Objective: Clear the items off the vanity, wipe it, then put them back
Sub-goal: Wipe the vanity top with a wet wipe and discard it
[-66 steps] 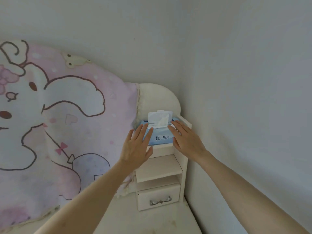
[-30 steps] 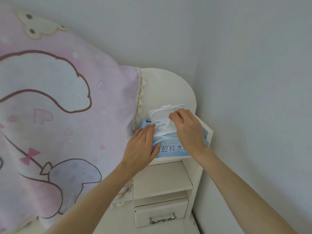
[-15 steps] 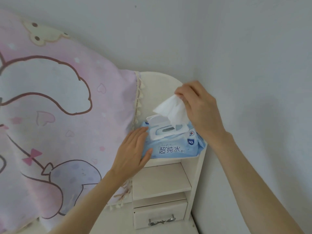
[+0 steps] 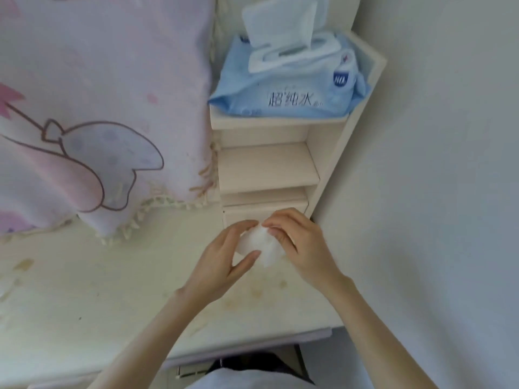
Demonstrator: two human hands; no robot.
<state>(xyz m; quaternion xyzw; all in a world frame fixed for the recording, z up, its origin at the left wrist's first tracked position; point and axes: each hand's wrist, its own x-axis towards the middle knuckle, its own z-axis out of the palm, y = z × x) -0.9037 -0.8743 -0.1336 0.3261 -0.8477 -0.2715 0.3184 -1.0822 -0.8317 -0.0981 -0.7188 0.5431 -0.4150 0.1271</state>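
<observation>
A white wet wipe (image 4: 259, 244) is bunched between both hands above the cream vanity top (image 4: 84, 290), which shows yellowish stains. My left hand (image 4: 222, 265) holds its left side with thumb and fingers curled round it. My right hand (image 4: 297, 245) pinches its right edge. The blue wipes pack (image 4: 292, 91) lies on the top shelf of the small white shelf unit (image 4: 269, 169), its white lid open and another wipe sticking up from the slot.
A pink cartoon-print cloth (image 4: 92, 108) with a fringe hangs over the back left and drapes onto the vanity. The shelf unit stands in the right corner against the grey wall (image 4: 435, 164). The vanity's front edge (image 4: 247, 346) runs below my forearms.
My right hand pulled the wipe free of the pack and came down over the vanity top. My left hand left the pack and joined it on the wipe. The view tilted downward.
</observation>
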